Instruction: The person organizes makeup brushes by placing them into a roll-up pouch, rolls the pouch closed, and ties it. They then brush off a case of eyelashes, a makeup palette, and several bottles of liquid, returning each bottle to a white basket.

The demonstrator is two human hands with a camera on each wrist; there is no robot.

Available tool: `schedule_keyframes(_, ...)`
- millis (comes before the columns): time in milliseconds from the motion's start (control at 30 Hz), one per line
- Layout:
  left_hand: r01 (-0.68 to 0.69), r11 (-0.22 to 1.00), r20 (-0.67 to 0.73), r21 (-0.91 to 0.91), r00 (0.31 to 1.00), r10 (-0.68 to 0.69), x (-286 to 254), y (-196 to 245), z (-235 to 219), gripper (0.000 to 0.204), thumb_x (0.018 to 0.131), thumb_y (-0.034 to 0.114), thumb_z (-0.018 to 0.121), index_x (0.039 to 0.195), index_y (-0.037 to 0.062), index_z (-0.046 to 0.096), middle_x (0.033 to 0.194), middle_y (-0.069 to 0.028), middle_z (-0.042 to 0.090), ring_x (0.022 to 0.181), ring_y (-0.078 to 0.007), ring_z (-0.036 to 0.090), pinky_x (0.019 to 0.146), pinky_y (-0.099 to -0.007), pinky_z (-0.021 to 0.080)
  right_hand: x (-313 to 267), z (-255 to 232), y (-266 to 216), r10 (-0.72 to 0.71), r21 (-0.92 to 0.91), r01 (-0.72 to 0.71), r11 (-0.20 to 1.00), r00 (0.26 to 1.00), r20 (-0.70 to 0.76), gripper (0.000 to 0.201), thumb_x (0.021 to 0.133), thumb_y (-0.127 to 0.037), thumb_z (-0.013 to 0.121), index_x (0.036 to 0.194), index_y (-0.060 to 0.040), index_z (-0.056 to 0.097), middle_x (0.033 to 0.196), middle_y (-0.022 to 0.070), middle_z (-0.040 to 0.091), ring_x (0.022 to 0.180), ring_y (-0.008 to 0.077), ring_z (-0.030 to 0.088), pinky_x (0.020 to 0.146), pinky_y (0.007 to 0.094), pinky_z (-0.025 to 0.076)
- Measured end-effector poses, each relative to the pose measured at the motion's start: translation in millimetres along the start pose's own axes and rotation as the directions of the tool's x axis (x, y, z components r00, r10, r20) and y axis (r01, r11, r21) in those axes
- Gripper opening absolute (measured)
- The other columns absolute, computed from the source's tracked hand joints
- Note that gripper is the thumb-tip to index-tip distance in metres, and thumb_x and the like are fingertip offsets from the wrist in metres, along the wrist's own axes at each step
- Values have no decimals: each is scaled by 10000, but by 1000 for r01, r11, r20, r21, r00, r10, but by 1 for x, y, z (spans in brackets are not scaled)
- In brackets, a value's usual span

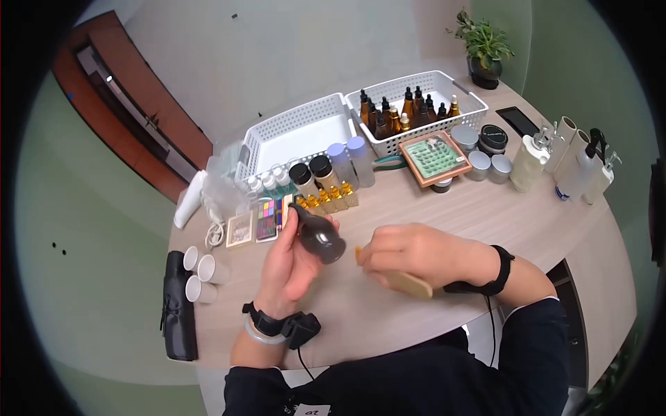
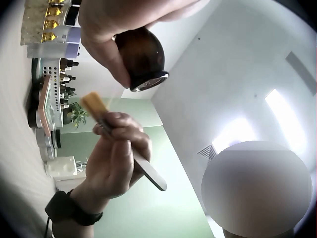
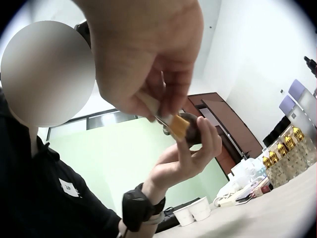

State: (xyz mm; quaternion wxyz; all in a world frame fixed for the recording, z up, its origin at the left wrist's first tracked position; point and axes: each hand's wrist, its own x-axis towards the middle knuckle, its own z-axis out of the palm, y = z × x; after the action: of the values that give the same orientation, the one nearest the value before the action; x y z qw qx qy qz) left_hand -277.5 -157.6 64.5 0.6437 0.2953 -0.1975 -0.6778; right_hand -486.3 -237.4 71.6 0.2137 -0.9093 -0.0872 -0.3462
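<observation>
My left hand (image 1: 286,269) holds a dark brown, rounded glass jar (image 1: 322,239) between thumb and fingers, tilted above the table. Its narrow end points away from me in the head view; the left wrist view shows a thick rolled rim on the glass (image 2: 143,57). My right hand (image 1: 413,248) grips a flat brush with a pale handle (image 1: 414,285) and amber bristles (image 2: 94,104). In the head view, the bristles stand a short way right of the jar, apart from it. The bristles overlap the jar (image 3: 193,130) in the right wrist view.
Beyond my hands stand small gold-capped bottles (image 1: 333,200), black-capped jars and lilac-capped bottles (image 1: 361,163). Two white baskets (image 1: 305,111) sit behind, one holding amber dropper bottles. Paper cups (image 1: 201,290) and a black roll (image 1: 179,312) lie left; pump bottles (image 1: 531,163) stand right.
</observation>
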Motion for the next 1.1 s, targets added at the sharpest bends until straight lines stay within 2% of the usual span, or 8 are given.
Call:
schedule_keyframes(67, -74, 981, 61, 178, 996, 64, 18, 5, 20, 246, 922, 273, 397, 1039, 72, 477, 1018, -97, 554, 967, -205, 539, 836, -367, 449, -7, -21, 2, 75, -21, -75, 997, 997, 26, 158, 679, -15, 627, 825, -27, 567, 906, 89, 590, 697, 235, 558, 655, 297, 474)
schedule_keyframes(133, -177, 881, 121, 439, 983, 138, 39, 14, 48, 199, 913, 207, 427, 1061, 75, 449, 1005, -70, 554, 959, -167, 540, 832, -363, 448, -8, -53, 5, 1, -229, -81, 970, 944, -331, 123, 688, -40, 631, 793, -39, 568, 791, 75, 586, 700, 239, 559, 615, 311, 469)
schedule_keyframes(200, -249, 704, 116, 665, 966, 232, 71, 20, 72, 203, 888, 209, 483, 1038, 73, 490, 960, -19, 556, 858, -101, 530, 713, -260, 423, -20, -93, 9, 49, -107, -123, 987, 850, -524, 108, 739, -27, 612, 846, -8, 605, 800, 82, 625, 723, 184, 589, 637, 269, 466)
schedule_keyframes(267, -286, 507, 156, 813, 946, 283, 102, 25, 96, 217, 862, 220, 528, 1011, 63, 531, 892, 10, 563, 803, -70, 504, 655, -215, 373, -32, -118, 1, 198, 98, -188, 977, 640, -743, 99, 820, -58, 556, 870, 6, 612, 818, 66, 631, 721, 102, 566, 628, 214, 450)
schedule_keyframes(333, -292, 341, 166, 894, 921, 354, 134, 25, 119, 248, 836, 238, 566, 984, 38, 563, 808, 23, 568, 777, -60, 480, 674, -211, 345, -47, -146, 3, 119, 43, -153, 987, 537, -835, 145, 845, -92, 531, 875, 25, 610, 834, 68, 630, 672, 78, 536, 609, 194, 437)
schedule_keyframes(533, -360, 183, 271, 915, 883, 382, 237, 28, 160, 282, 787, 228, 629, 970, 18, 583, 854, -28, 578, 851, -112, 478, 777, -272, 357, -83, -192, 9, -19, -82, -184, 979, 319, -947, 200, 853, -136, 521, 881, 42, 607, 839, 107, 634, 635, 83, 530, 603, 197, 438)
schedule_keyframes(933, -18, -100, 49, 995, 946, 321, 409, 0, 142, 165, 731, 160, 672, 835, 52, 602, 820, -36, 584, 801, -156, 518, 672, -306, 415, -123, -222, 11, -16, -83, -305, 949, 215, -976, 272, 871, -170, 463, 963, 64, 568, 945, 183, 595, 643, 106, 469, 623, 214, 382)
schedule_keyframes(1100, 191, -242, -127, 951, 958, 255, 429, -12, 131, 156, 711, 128, 685, 802, 34, 601, 771, -41, 593, 716, -151, 552, 620, -288, 457, -142, -230, 10, -36, -110, -230, 967, 303, -952, 318, 894, -184, 385, 984, 70, 553, 946, 190, 592, 644, 104, 453, 616, 213, 374)
